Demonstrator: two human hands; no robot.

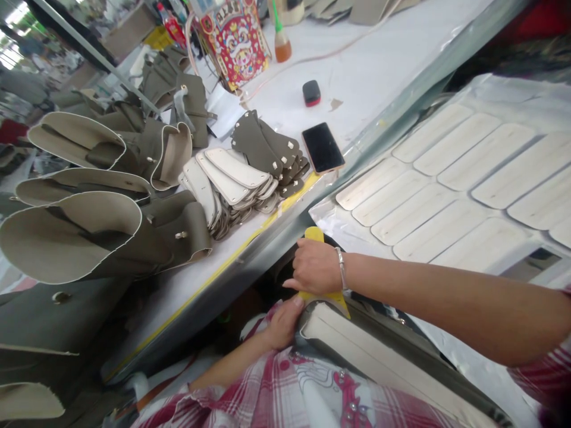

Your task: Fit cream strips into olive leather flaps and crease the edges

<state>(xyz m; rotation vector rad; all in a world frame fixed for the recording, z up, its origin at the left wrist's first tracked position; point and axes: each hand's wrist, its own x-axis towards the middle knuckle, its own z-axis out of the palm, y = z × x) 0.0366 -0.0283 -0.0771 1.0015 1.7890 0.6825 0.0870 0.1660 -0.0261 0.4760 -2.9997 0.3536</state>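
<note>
My right hand (314,267), with a bracelet at the wrist, is closed around a yellow scraper-like tool (314,234) whose blade reaches down to the edge of a long beige-and-olive leather panel (357,345) on my lap. My left hand (283,324) grips the near end of that panel, thumb on top. Both hands are just below the table edge (250,249).
Beige leather strips (446,178) lie in rows on a plastic-covered sheet at right. A pile of small leather flaps (241,175), a black phone (322,147), a small black-red object (311,93), a glue bottle (282,41) and olive bag bodies (89,232) are on the white table.
</note>
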